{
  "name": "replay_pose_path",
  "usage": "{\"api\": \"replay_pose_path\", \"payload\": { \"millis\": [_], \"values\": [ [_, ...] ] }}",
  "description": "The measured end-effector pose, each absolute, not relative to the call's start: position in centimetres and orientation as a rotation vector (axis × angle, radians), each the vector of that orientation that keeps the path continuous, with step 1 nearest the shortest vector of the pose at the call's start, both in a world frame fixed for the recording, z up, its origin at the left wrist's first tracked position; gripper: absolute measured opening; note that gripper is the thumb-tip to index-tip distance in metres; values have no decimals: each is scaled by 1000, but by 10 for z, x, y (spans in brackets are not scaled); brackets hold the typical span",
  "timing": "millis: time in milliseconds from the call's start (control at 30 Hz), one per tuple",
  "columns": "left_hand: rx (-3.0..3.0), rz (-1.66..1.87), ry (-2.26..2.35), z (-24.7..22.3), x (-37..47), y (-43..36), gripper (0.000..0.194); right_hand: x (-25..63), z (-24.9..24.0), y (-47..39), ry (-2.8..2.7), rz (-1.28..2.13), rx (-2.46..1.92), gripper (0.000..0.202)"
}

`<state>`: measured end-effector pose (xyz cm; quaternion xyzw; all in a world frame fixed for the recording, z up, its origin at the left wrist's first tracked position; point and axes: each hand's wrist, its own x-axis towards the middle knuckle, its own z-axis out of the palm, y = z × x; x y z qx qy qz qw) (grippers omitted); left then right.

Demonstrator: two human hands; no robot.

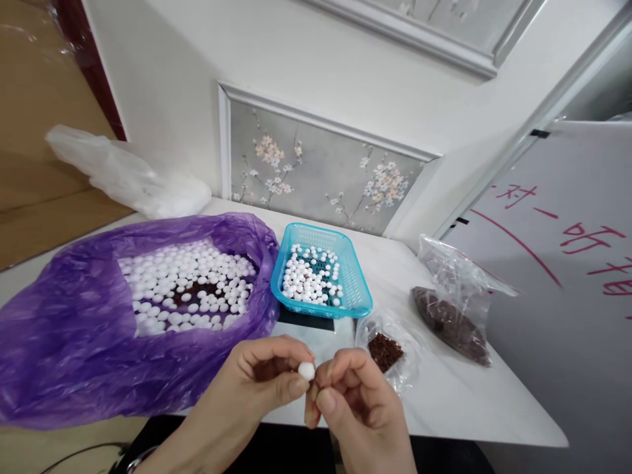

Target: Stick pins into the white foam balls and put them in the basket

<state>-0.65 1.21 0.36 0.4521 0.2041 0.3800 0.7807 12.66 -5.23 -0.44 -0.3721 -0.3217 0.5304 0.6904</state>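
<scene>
A small white ball [306,371] is pinched between the thumb and forefinger of my left hand [269,375]. Right beside it, my right hand [358,401] has its thumb and fingertips pressed together; whatever they grip is too small to make out. Behind my hands stands a blue plastic basket [356,289] with many similar white balls [301,280] in it. To the left, an opened purple plastic bag [69,316] holds a wide spread of white balls and a dark reddish-brown patch. Just beyond my right hand, a clear bag [409,349] contains dark red-brown bits [384,352].
A zip bag of dark brown material [451,322] lies on the white table [518,408] at the right, near a whiteboard [557,230] with red writing. A whitish plastic bag [133,174] sits at the back left, by cardboard [44,118]. The wall is behind the table.
</scene>
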Motion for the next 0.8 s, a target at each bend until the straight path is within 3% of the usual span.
{"api": "replay_pose_path", "payload": {
  "millis": [800],
  "values": [
    [1209,802,521,-3,-17,21,9,129,-6,-53,-762,1237,-887,26]
  ]
}}
